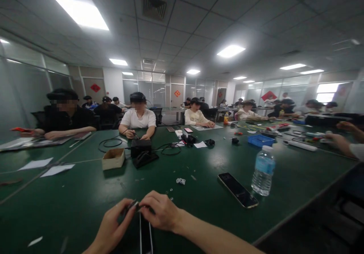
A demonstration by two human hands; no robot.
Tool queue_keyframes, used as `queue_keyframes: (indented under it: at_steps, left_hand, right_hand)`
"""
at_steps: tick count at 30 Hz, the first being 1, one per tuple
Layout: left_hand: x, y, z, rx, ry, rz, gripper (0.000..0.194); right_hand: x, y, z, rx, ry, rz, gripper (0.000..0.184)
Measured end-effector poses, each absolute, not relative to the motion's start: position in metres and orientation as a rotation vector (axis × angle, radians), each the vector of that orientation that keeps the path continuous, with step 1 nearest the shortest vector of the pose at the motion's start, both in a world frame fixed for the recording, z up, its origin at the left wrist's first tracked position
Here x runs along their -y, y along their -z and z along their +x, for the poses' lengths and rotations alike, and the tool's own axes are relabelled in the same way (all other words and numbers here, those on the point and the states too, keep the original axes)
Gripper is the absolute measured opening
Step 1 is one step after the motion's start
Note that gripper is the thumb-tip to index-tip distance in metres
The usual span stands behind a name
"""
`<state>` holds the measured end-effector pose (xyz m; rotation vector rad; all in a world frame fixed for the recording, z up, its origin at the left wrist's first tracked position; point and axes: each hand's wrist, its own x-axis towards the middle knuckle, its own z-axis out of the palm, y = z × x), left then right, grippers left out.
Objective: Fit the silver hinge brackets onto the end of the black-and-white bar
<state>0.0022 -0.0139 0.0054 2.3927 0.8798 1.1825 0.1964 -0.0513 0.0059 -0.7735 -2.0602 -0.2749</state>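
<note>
The person's left hand [109, 223] and right hand [160, 210] meet at the near edge of the green table [196, 212], well to the left of the water bottle [263, 170]. Both hands are narrowed to a fingertip pinch on a thin dark sliver [132, 205], too small to make out properly from here. It looks light and stiff, perhaps slick, so its long edges seem the safest place to hold it between the fingertips. Below the hands, and further left of the bottle, a slim black slab [146, 233] with pale edges runs out of view; it may be a phone. A small white block [180, 181] and some tiny bits [170, 194] lie nearer the bottle's side of the hands. A black phone [237, 190] rests just beside the bottle. Beyond the bottle sits a blue tray [261, 140], its contents hidden from here. Far to the bottle's left is an open cardboard box [113, 158], its inside also unclear.
</note>
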Motion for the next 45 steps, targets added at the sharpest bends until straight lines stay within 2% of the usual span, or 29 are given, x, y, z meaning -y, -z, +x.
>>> queue_keyframes:
  at_steps: [6,10,20,31,45]
  left_hand:
    - [0.001,-0.013,-0.010,-1.079,-0.974,2.388,0.037]
    - [-0.006,-0.012,-0.018,-1.060,-0.839,2.344,0.031]
    - [0.001,-0.014,-0.016,-1.012,-0.563,2.344,0.029]
    - [-0.001,-0.010,-0.015,-0.998,-0.523,2.325,0.033]
    - [0.005,-0.010,-0.008,-0.973,-0.470,2.575,0.023]
  right_hand:
    - [0.052,-0.019,0.223,2.151,0.217,-0.945,0.021]
    - [0.050,-0.021,0.241,2.292,0.137,-1.106,0.025]
    - [0.055,-0.021,0.239,2.398,0.066,-1.240,0.023]
    - [0.054,-0.028,0.239,2.451,0.033,-1.325,0.022]
    - [0.058,-0.023,0.240,2.569,-0.010,-1.309,0.020]
